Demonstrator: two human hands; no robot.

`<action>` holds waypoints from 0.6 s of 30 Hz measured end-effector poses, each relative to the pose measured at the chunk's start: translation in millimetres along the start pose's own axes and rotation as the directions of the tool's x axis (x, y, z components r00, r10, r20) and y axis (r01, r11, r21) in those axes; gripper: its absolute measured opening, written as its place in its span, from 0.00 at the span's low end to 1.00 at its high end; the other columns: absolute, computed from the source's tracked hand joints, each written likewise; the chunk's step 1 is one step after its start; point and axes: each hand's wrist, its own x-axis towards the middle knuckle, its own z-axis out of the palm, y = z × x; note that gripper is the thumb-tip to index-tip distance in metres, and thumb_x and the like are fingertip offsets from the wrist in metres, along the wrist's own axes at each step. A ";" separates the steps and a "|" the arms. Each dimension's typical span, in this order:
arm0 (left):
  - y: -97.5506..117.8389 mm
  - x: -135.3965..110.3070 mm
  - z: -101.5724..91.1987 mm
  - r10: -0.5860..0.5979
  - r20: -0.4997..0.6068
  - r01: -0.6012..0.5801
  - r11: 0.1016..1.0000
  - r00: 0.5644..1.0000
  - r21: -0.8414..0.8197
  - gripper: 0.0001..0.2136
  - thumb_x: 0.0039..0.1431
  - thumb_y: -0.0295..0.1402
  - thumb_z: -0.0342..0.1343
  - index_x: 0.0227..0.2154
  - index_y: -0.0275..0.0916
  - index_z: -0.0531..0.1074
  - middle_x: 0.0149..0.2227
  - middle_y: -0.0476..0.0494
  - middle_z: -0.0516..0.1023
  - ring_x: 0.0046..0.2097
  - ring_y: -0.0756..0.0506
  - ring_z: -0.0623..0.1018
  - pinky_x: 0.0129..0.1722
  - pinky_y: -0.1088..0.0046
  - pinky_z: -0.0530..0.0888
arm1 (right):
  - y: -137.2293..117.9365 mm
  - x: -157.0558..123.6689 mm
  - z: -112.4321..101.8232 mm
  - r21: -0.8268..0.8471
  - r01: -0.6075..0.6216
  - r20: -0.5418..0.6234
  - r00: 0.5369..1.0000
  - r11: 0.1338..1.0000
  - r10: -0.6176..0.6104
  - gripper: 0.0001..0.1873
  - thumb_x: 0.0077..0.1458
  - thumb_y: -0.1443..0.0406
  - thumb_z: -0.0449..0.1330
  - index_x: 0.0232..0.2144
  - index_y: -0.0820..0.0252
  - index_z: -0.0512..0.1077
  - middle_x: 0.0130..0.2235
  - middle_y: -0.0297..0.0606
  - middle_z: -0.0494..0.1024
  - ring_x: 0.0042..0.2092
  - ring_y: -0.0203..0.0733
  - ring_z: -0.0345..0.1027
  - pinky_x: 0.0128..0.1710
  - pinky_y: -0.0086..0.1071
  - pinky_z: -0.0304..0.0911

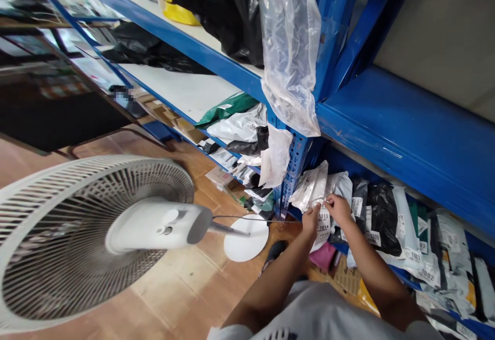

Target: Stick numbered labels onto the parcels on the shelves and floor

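Note:
Between my two hands hangs a strip of white number labels (324, 228), with 1013 and 1014 legible on it. The fingertips of my left hand (310, 219) pinch its upper left edge. My right hand (339, 209) pinches the top of the strip from the other side, its thumb and finger pressed together. Right behind them, white plastic mailing bags (312, 186) stand on a low blue shelf. To the right of my hands is a row of grey, black and white mailing bags, among them a black bag (382, 216) beside a label reading 1009.
A large grey pedestal fan (154, 226) stands at the left, its round white base (247, 239) on the tiled floor. Blue shelving (417, 128) runs overhead and to the right. A clear plastic sleeve (290, 46) hangs from the upright. A pink bag (323, 256) lies below my hands.

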 end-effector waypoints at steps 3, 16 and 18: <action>0.2 0.3 -0.6 -0.015 0.016 0.014 1.000 1.000 0.014 0.23 0.32 0.50 0.75 0.19 0.37 0.72 0.18 0.49 0.73 0.22 0.48 0.72 0.25 0.71 0.69 | -4.6 -2.6 3.2 -0.046 -0.016 -0.017 1.000 0.999 0.016 0.04 0.59 0.65 0.61 0.33 0.56 0.76 0.33 0.38 0.82 0.36 0.42 0.75 0.34 0.30 0.61; -1.1 -6.3 -9.0 0.003 0.032 -0.011 0.969 0.999 0.245 0.23 0.38 0.53 0.72 0.17 0.40 0.70 0.16 0.49 0.69 0.22 0.46 0.73 0.23 0.72 0.67 | -11.7 -3.5 9.8 -0.084 0.018 -0.039 0.999 0.996 -0.022 0.05 0.59 0.70 0.61 0.32 0.57 0.75 0.39 0.44 0.80 0.43 0.47 0.74 0.44 0.34 0.65; 3.3 -7.7 -13.6 0.009 0.049 -0.024 0.951 0.999 0.308 0.22 0.40 0.51 0.72 0.17 0.40 0.69 0.15 0.50 0.68 0.23 0.45 0.73 0.24 0.72 0.66 | -10.8 -2.7 10.8 -0.079 0.027 -0.036 0.999 0.997 -0.030 0.05 0.58 0.70 0.61 0.31 0.58 0.76 0.38 0.43 0.80 0.43 0.46 0.74 0.44 0.34 0.65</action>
